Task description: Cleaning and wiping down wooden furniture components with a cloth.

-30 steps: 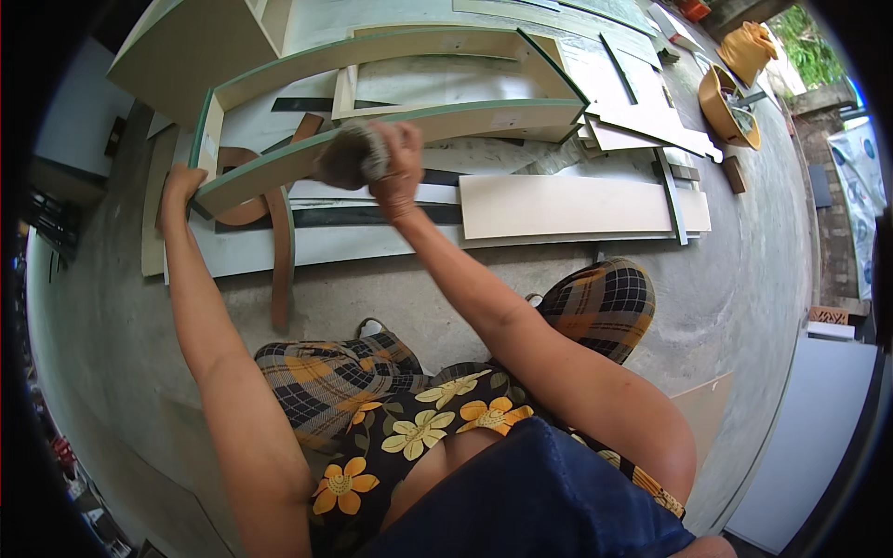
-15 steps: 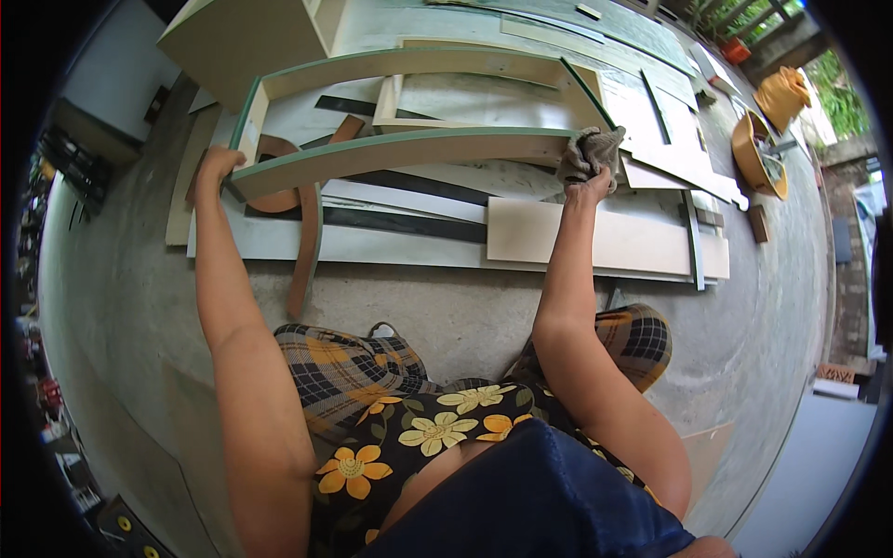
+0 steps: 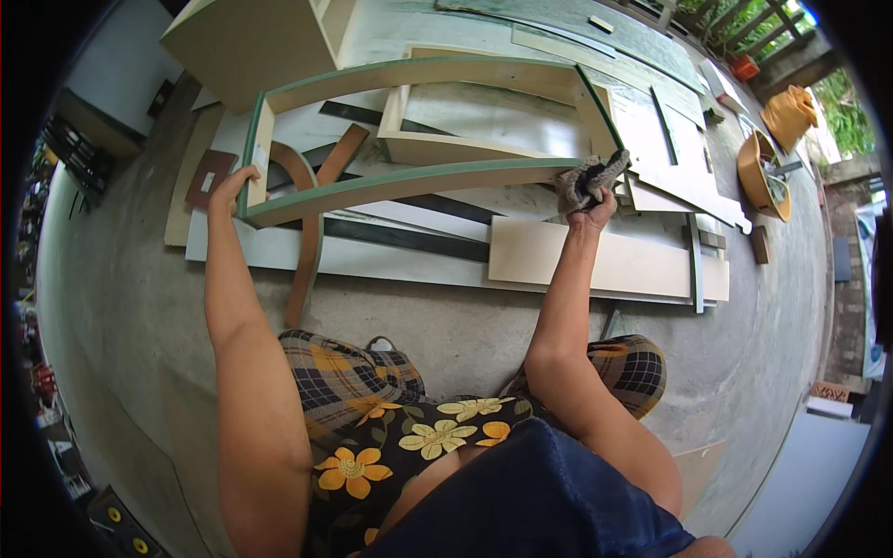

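A long rectangular wooden frame [image 3: 409,184], pale inside with green edges, is held over a pile of boards. At its left end my left hand [image 3: 229,192] grips the short side, fingers wrapped over the edge. My right hand [image 3: 593,206] is closed on a crumpled grey-brown cloth [image 3: 595,175], which is pressed on the frame's near right corner. A second pale wooden frame [image 3: 446,147] lies behind and beneath the held one. Under the left end are curved brown strips [image 3: 307,270], one of them hanging past the boards' front edge.
Flat white and dark boards [image 3: 400,249] lie stacked on the concrete floor [image 3: 446,321]. A large pale cabinet box [image 3: 251,51] stands at the back left. Toward the right are a yellow-orange tub [image 3: 758,177] with things inside, an orange sack [image 3: 789,116] and a small brown block [image 3: 761,245].
The held frame has tipped so more of its inside shows, and its near edge sits lower. Both my hands moved down slightly, still gripping the frame and the cloth.
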A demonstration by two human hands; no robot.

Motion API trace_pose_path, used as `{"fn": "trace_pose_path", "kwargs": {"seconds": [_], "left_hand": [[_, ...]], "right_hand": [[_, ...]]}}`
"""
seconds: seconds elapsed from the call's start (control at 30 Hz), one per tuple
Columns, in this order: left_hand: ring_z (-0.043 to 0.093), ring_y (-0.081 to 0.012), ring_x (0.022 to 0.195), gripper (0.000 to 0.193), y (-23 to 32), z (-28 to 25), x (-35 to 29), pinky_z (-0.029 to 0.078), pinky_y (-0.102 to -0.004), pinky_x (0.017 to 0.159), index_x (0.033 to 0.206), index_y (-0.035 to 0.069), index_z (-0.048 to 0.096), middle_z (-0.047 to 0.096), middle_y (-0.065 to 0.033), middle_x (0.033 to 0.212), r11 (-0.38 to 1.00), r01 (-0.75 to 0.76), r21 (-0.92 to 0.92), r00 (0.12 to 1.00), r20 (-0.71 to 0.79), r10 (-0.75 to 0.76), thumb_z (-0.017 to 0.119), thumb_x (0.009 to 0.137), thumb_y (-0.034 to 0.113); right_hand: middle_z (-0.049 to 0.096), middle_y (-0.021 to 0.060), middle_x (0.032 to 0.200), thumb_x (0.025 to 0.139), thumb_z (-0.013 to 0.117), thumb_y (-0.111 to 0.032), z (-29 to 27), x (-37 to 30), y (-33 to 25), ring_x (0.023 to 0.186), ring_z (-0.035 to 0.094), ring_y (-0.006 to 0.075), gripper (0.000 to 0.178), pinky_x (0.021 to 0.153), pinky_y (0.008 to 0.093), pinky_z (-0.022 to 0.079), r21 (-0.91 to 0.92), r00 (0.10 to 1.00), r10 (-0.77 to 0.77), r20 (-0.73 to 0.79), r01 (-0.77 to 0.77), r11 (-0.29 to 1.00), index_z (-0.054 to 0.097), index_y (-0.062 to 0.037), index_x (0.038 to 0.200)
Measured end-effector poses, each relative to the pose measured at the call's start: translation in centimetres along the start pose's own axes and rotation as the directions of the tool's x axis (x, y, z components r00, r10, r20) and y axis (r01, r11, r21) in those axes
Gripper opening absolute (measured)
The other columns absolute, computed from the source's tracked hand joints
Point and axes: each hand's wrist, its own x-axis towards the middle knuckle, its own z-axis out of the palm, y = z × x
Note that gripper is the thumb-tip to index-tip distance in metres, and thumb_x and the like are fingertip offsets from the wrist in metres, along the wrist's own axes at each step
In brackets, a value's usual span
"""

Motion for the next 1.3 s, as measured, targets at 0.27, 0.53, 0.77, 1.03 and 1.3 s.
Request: {"fn": "trace_pose_path", "kwargs": {"seconds": [0.27,0.53,0.77,1.03,1.3], "left_hand": [[0.064,-0.0294,0.071,0.056,-1.5,-0.6,1.1,0.055,-0.0402,0.064,0.115,-0.007,0.047,0.062,-0.0207,0.088,0.995,-0.097,0.022,0.993,-0.064,0.099,0.058,0.067,0.02],[0.063,-0.0302,0.068,0.048,-0.7,-2.8,2.4,0.054,-0.0383,0.066,0.104,-0.01,0.054,0.063,-0.0214,0.084,0.994,-0.106,0.038,0.994,-0.016,0.106,0.055,0.062,0.013],[0.062,-0.0256,0.072,0.046,4.9,-5.3,-1.5,0.05,-0.0346,0.071,0.101,-0.012,0.058,0.065,-0.0165,0.086,0.953,-0.267,0.141,0.959,-0.062,0.278,0.057,0.066,0.017],[0.054,-0.016,0.064,0.039,16.5,-13.3,-13.3,0.042,-0.0299,0.061,0.095,-0.003,0.067,0.06,-0.006,0.078,0.705,-0.454,0.544,0.801,-0.096,0.59,0.057,0.075,0.028],[0.053,-0.0141,0.073,0.047,24.2,-12.9,-22.0,0.042,-0.0273,0.067,0.11,-0.003,0.061,0.058,-0.0068,0.088,0.566,-0.559,0.606,0.704,-0.015,0.71,0.057,0.08,0.033]], "right_hand": [[0.06,0.0163,0.109,0.075,0.052,-0.013,2.1,-1.3,0.1,0.099,0.06,0.0319,0.043,0.09,0.0472,0.05,0.002,0.999,0.033,0.035,-0.033,0.999,0.051,0.0021,0.115],[0.061,0.0169,0.103,0.074,0.051,-0.013,2.8,-2.0,0.8,0.093,0.062,0.0317,0.043,0.086,0.0455,0.052,-0.054,0.997,0.016,0.069,-0.012,0.998,0.052,0.0031,0.114],[0.064,0.0131,0.096,0.082,0.044,-0.023,1.3,-4.2,2.8,0.089,0.063,0.0281,0.033,0.082,0.0427,0.053,0.121,0.983,0.007,0.186,-0.03,0.992,0.059,-0.0017,0.102],[0.06,0.0104,0.094,0.089,0.044,-0.035,1.5,-9.0,7.3,0.091,0.061,0.0281,0.033,0.08,0.0448,0.051,0.204,0.966,-0.032,0.255,-0.021,0.979,0.055,-0.0076,0.104],[0.06,0.0105,0.093,0.093,0.04,-0.039,-1.1,-11.6,8.4,0.085,0.061,0.0277,0.036,0.077,0.0427,0.052,0.28,0.969,-0.047,0.243,-0.024,0.96,0.054,-0.0057,0.1]]}}
